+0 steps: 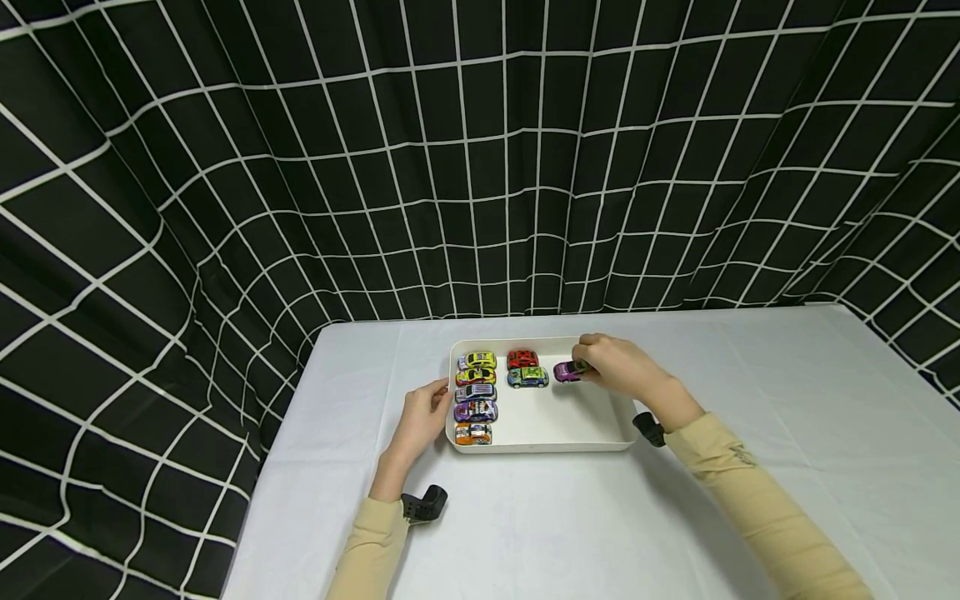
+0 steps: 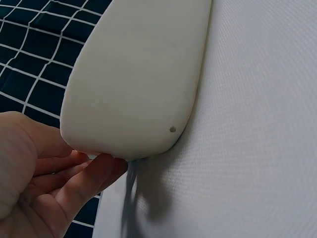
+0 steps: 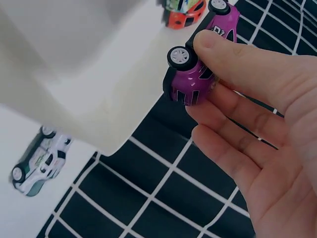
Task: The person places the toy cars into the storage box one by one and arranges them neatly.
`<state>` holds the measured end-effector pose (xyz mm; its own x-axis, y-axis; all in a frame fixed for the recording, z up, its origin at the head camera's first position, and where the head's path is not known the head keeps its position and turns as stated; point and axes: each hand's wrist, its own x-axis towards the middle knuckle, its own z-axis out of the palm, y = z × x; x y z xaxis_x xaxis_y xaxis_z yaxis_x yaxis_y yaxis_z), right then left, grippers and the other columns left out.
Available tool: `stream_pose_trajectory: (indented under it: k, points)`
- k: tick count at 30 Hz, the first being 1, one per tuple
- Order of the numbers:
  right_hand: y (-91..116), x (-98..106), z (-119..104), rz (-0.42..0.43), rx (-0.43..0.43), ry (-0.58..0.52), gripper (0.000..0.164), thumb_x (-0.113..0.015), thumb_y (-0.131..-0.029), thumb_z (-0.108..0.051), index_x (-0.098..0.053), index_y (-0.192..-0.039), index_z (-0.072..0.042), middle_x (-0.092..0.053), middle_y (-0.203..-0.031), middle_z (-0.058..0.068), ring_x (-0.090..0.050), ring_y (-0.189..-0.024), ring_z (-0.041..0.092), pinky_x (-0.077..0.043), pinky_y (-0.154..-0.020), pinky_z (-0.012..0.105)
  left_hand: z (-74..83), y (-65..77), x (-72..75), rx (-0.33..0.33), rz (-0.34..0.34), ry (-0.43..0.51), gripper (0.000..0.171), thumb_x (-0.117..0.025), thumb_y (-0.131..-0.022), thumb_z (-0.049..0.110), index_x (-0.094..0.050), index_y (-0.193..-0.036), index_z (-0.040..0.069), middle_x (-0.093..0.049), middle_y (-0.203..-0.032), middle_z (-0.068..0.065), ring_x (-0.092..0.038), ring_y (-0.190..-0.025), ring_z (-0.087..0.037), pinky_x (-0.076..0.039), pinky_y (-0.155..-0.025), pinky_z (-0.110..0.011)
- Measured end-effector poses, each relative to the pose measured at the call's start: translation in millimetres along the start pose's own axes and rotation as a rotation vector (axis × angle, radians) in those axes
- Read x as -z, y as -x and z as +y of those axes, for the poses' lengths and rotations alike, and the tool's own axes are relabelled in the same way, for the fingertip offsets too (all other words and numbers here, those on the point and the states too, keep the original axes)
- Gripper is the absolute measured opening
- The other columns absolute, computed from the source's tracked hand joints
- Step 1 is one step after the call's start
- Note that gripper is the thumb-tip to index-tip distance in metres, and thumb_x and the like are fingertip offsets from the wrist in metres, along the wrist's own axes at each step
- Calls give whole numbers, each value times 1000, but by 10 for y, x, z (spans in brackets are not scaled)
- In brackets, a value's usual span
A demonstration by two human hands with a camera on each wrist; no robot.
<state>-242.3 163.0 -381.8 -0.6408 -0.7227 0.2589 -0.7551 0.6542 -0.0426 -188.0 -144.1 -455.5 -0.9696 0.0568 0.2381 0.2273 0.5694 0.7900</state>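
A shallow white tray (image 1: 540,447) lies on the table. Along its left side runs a column of several toy cars, the orange-and-white one (image 1: 473,433) nearest the front. A red toy car (image 1: 522,358) and a green-and-blue one (image 1: 528,377) sit further right, one behind the other. My right hand (image 1: 618,364) pinches a purple toy car (image 3: 190,84) between thumb and fingers, over the tray's back right part. At the tray's left wall, my left hand (image 1: 422,414) holds the edge, thumb against the outside in the left wrist view.
In the right wrist view, a white toy car (image 3: 44,158) lies outside the tray, on the table. A white cloth (image 1: 540,533) covers the table. Behind it hangs a black curtain (image 1: 517,167) with a white grid.
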Motion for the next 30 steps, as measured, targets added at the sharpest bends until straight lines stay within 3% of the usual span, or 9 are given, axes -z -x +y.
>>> stream_pose_trajectory:
  k: [12, 20, 30]
  points:
    - [-110, -54, -126, -55, 16, 10, 22, -81, -66, -5, -60, -73, -6, -53, -69, 1, -48, -61, 13, -47, -58, 31, 4, -3, 1, 0, -4, 6, 30, -55, -91, 2, -56, -116, -14, -65, -99, -24, -65, -87, -29, -55, -76, -36]
    - [-176, -106, -201, -71, 36, -7, 22, -79, -66, -3, -58, -68, -8, -48, -65, -2, -43, -58, 10, -41, -49, 24, 2, -4, -2, 3, -3, 9, 30, -54, -91, 1, -56, -116, -14, -65, -99, -24, -65, -87, -30, -55, -76, -36]
    - [-245, -182, -250, -110, 37, -40, 20, -80, -66, -3, -61, -71, -7, -52, -68, -1, -50, -59, 10, -47, -52, 25, 11, 3, 4, 4, -6, 8, 30, -54, -91, 1, -56, -117, -14, -65, -101, -25, -65, -88, -30, -54, -77, -36]
